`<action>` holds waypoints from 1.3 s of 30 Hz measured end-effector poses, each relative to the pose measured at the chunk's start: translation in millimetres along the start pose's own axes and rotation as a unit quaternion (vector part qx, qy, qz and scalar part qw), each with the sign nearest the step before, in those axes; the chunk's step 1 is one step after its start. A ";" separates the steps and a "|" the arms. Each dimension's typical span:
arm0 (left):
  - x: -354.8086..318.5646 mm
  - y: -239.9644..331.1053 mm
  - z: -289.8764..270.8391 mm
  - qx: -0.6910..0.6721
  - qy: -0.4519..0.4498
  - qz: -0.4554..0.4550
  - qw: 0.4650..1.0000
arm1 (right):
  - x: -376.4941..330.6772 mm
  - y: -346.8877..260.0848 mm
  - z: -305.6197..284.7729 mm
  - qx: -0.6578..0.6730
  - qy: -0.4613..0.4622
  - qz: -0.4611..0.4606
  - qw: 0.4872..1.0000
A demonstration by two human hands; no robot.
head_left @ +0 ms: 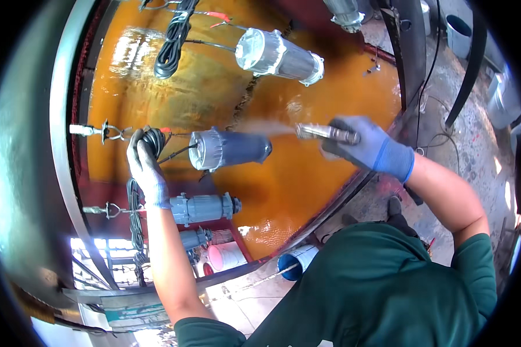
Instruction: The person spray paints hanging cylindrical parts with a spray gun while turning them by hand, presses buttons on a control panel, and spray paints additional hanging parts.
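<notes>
Head view — I see the left hand [146,172] clasping the cable coil [153,140], perhaps to steady the grey cylinder [231,148] — the right hand [366,144] grips the spray gun [321,133].

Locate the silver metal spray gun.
The spray gun is right of centre in the head view, held in the blue-gloved right hand, nozzle toward a grey metal cylinder.

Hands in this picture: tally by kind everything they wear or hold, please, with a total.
Gloves: 2
Spray gun: 1
Cable coil: 1
Total: 4
</notes>
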State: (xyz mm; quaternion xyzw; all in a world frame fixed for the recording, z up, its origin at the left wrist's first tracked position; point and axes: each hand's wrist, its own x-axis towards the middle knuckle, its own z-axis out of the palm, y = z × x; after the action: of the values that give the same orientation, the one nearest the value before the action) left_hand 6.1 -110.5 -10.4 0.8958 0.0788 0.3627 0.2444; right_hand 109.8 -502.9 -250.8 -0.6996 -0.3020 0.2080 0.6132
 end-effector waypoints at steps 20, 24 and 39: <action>-21.2 -59.7 -73.1 -0.016 0.065 -0.029 0.997 | 22.1 80.2 114.2 0.165 -0.002 -0.123 0.979; -25.3 -77.0 -91.5 0.107 0.067 0.038 0.991 | 31.2 59.9 94.4 0.212 0.065 -0.055 0.974; -14.2 -112.1 -133.1 0.138 0.135 0.005 0.981 | 70.4 -85.7 -10.8 -0.020 -0.105 -0.087 0.991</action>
State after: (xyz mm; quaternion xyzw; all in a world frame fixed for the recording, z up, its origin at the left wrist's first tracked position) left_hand -91.8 33.0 7.6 0.8641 0.1564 0.4669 0.1037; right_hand 154.0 -457.5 -159.2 -0.6575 -0.4280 0.2201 0.5796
